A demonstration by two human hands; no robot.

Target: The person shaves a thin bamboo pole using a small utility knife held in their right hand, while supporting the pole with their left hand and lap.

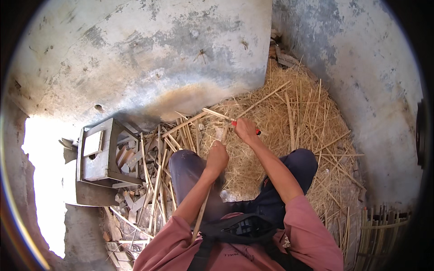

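Note:
My left hand [217, 156] is closed around a long, thin bamboo strip [201, 214]. The strip runs from beside my left forearm up past my fist towards my other hand. Just above and to the right, my right hand [245, 130] grips a red-handled tool [233, 123]; a red and black end shows past the fingers. Its blade is too small to make out. The tool's tip touches or lies close to the upper end of the strip. A pale split piece [215, 113] sticks out to the left there.
Straw-like shavings [280, 113] cover the ground between and beyond my knees. Loose strips [156, 194] lie to the left, near a wooden box frame [97, 151] and rubble. Bare walls [149, 49] stand ahead and at right; a bundle of sticks [382, 230] leans at lower right.

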